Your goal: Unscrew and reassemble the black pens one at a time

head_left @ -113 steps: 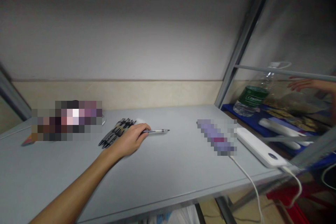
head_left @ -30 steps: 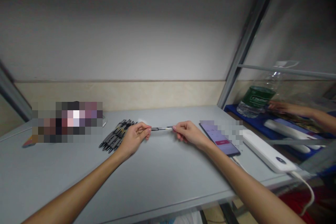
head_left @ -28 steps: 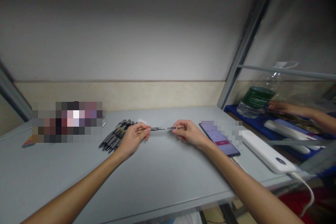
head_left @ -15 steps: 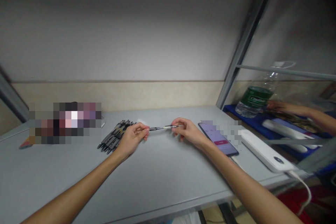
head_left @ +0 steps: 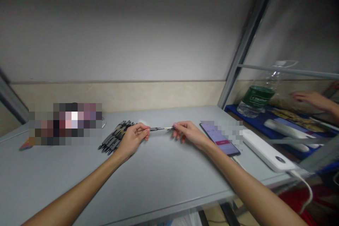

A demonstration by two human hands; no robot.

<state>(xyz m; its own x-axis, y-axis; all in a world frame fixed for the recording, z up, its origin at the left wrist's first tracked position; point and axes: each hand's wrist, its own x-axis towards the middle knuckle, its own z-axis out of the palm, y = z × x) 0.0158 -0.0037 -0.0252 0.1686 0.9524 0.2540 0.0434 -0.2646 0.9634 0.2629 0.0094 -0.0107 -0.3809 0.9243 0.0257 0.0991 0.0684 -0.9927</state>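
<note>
Between my hands, above the grey table (head_left: 159,176), a slim pen (head_left: 160,128) is held roughly level. My left hand (head_left: 135,139) pinches its dark end between thumb and fingertips. The thumb and index finger of my right hand (head_left: 186,132) close on the thin right end, the other fingers curled below. Several dark grey pens (head_left: 112,139) lie in a pile just left of my left hand, partly hidden behind it.
A phone (head_left: 221,140) and a white power bank (head_left: 267,151) with a cable lie at the right. Beyond the metal post stands a water bottle (head_left: 256,97), near another person's hand (head_left: 309,98). A blurred-out object sits at the left.
My right thumb and fingertips have closed on the pen's right end, and the thin piece that stuck out past them no longer shows. The other person's hand has moved right, away from the bottle.
</note>
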